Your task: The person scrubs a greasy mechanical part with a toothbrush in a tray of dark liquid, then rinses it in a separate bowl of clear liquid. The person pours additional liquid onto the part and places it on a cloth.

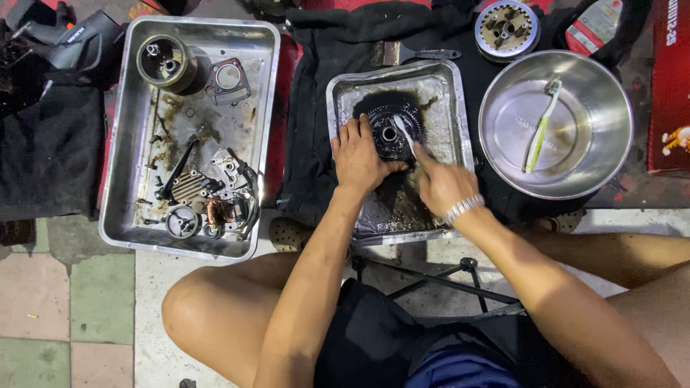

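Down on the tiled floor, over a black cloth, a person sits low with knees wide, so the work lies right between the arms. Their left hand is spread nearly flat, fingers only slightly bent, pressing on the near-left edge of a dark round engine part; to my eye it is there to stop the part from sliding, not to grip it. The right hand is curled around the handle of a pale toothbrush, forefinger stretched along it, the bristle end resting on the part near its centre hole; the hand is a little blurred. That part lies in a puddle of black liquid inside a small metal tray, which seems to catch the dirt. Just right of it stands a round steel bowl with a green and white toothbrush lying inside. Above the tray rests a flat paintbrush, and further up a round toothed clutch piece. Well to the left, a bigger metal tray holds other oily parts, among them a cylinder and a gasket.
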